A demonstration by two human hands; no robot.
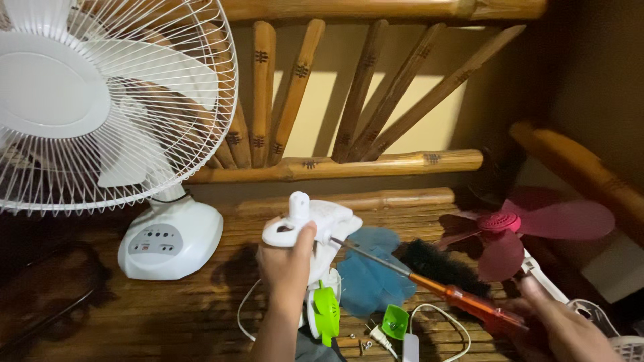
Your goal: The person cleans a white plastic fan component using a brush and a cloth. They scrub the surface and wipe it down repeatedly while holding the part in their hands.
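L hand (287, 258) clamps the white fan motor housing (312, 224) steady so the orange-handled screwdriver (429, 285) (gripped tight in R hand (567, 328)) meets its side w/o slipping.

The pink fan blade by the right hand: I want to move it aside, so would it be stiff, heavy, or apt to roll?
The pink fan blade looks like thin plastic, so probably light, with vanes that flex a little. It lies flat on its broad vanes beside the right hand, so rolling seems unlikely. The vanes look thin enough to crack, so lifting by the hub seems safer.
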